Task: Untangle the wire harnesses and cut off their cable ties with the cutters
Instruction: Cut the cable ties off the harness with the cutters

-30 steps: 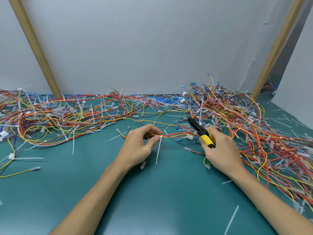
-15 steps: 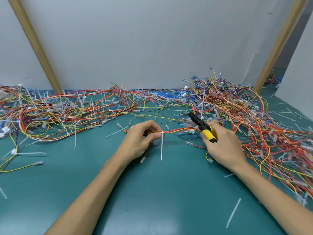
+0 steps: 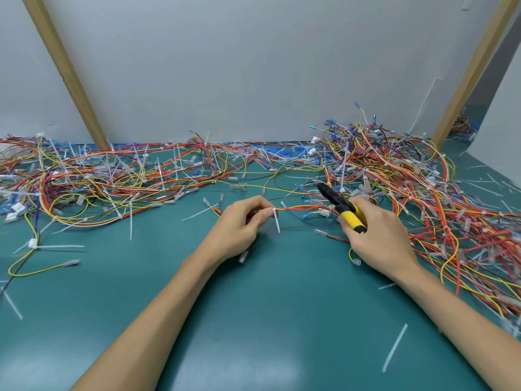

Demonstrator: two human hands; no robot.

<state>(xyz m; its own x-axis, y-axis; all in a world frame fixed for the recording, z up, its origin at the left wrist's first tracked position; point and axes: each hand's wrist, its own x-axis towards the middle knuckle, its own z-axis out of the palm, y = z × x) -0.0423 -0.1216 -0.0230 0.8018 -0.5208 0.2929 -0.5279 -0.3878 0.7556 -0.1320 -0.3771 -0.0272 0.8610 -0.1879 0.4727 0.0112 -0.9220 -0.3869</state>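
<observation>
My left hand (image 3: 239,227) pinches a thin red, orange and yellow wire bundle (image 3: 303,208) at a white cable tie (image 3: 276,221) whose tail hangs down. The bundle runs right toward my right hand (image 3: 377,238). That hand grips yellow-handled cutters (image 3: 342,207), black jaws pointing up-left, a short way right of the tie and not touching it. A big tangled heap of harnesses (image 3: 423,193) lies to the right. Another spread of harnesses (image 3: 98,182) lies to the left.
The green mat (image 3: 253,320) carries cut white tie pieces, one long one (image 3: 394,351) near my right forearm. A loose yellow wire (image 3: 36,269) lies at the left. Two slanted wooden posts (image 3: 70,77) stand against the grey back wall.
Both hands have stayed nearly in place. The tie's tail swung from slanted to hanging straight down below my left fingers. The cutters barely shifted.
</observation>
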